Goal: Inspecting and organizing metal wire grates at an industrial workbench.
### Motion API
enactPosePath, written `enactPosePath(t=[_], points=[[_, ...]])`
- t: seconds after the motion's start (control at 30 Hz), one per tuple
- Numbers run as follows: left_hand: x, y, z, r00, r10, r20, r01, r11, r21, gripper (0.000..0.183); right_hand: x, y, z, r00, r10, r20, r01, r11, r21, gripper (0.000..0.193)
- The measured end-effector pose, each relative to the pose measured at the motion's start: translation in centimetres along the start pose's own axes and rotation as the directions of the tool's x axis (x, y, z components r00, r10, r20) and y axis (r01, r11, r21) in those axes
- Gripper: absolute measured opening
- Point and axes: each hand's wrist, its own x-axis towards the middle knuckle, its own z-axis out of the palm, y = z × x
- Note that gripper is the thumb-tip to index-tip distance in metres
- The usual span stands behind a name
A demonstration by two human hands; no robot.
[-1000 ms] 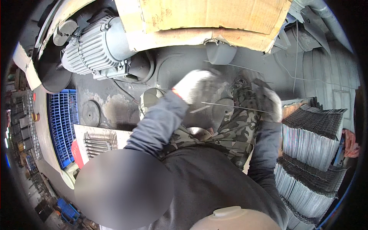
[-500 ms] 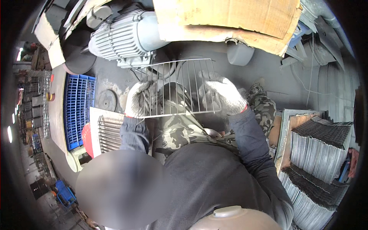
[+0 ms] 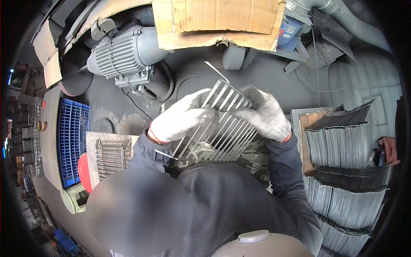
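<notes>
Currently both gloved hands grip one wire grille (image 3: 222,128), held tilted at centre frame over the person's lap. Left hand (image 3: 182,118), in a white knit glove, has its fingers wrapped over the grille's left edge; right hand (image 3: 265,115) has its fingers curled down over the upper right edge. Opposed grips on two edges probably keep the thin, springy panel from flexing or twisting. One long end wire juts past the frame toward upper centre.

Surroundings:
- Grey electric motor (image 3: 124,53), upper left, on a dark, dusty machine base; a cardboard sheet (image 3: 216,21) lies above it at top centre.
- Tall stacks of similar grilles (image 3: 342,171) stand on edge along the right side, within reach of the right arm, probably for stock or finished pieces.
- Lower left: a few more grilles (image 3: 112,154) lie flat on a pale board, beside a blue plastic crate (image 3: 72,141).
- A ribbed hose (image 3: 342,15) runs across the upper right corner.

Gloves likely guard against sharp wire ends.
</notes>
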Motion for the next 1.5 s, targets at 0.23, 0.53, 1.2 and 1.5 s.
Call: enactPosePath(t=[0.23,0.53,1.2,1.5], points=[[0.1,-8.1,-4.9,0.964,-0.068,-0.255,-0.104,0.79,-0.604,0.047,-4.9,3.1,-1.2,0.813,0.095,-0.575,0.289,0.79,0.54,0.024],[3.1,-12.8,2.1,0.939,0.183,-0.292,-0.336,0.293,-0.895,0.078,-5.5,14.8,1.3,0.717,0.3,-0.629,0.44,0.506,0.742,0.033],[12.8,-16.0,-2.8,0.916,-0.059,-0.396,-0.028,0.977,-0.211,0.012,-0.2,17.9,-6.5,0.842,0.391,-0.37,-0.242,0.889,0.388,0.035],[15.9,-19.0,-4.9,0.805,0.076,-0.588,-0.038,0.996,0.076,0.02,3.0,21.9,-4.6,0.793,0.46,-0.399,-0.149,0.781,0.607,0.023]])
